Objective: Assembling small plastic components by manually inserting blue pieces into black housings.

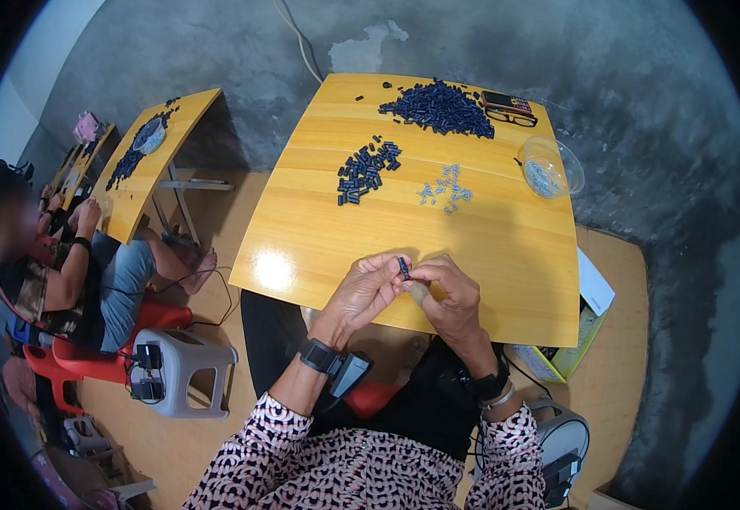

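Note:
Over the near edge of the yellow wooden table (302, 255), my left hand (368, 289) pinches a small dark blue cylindrical piece (403, 269) between thumb and fingers. My right hand (448, 293) meets it from the other side, fingertips closed against the lower end of the piece; whatever they pinch there is too small to make out. Beyond my hands lies a loose group of similar dark pieces (367, 172). To its right are scattered small clear or silvery bits (448, 189). A larger heap of dark pieces (440, 109) sits at the far edge.
A clear plastic bowl (549, 167) holding small pale bits stands at the table's right edge. Eyeglasses (511, 118) and a phone (506, 103) lie at the far right. Leftward, a seated person (55, 272) works at another table (179, 127). A grey stool (185, 374) stands between.

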`<state>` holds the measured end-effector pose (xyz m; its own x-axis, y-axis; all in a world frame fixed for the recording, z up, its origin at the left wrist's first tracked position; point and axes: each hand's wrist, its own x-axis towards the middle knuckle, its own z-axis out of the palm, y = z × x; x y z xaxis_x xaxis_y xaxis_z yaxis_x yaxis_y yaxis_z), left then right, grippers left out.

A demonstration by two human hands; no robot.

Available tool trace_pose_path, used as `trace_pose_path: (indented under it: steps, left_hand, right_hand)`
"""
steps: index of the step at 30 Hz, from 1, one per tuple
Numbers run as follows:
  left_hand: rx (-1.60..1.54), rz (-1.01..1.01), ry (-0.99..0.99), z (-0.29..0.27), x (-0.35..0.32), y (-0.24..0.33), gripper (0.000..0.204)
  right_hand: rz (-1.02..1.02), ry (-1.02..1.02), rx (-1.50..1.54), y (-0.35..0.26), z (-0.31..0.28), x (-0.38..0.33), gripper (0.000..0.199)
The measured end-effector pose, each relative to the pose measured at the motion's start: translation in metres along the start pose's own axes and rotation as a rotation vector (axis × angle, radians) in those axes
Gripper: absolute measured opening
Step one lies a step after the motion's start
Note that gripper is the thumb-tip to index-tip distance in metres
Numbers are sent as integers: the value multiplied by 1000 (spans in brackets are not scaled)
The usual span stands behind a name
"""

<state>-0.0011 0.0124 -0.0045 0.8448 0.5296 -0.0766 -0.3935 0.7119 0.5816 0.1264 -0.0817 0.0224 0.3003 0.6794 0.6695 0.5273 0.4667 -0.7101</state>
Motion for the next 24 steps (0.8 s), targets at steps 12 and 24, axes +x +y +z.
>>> trace_pose_path:
  steps: [12,24]
  left_hand:
    - [-5,6,26,6,-2,1,22]
    - [15,-21,24,5,0,2,20]
  right_hand:
    - [27,40,-132,-3,6,-4,17]
    - [-100,18,-235,0,5,-4,25]
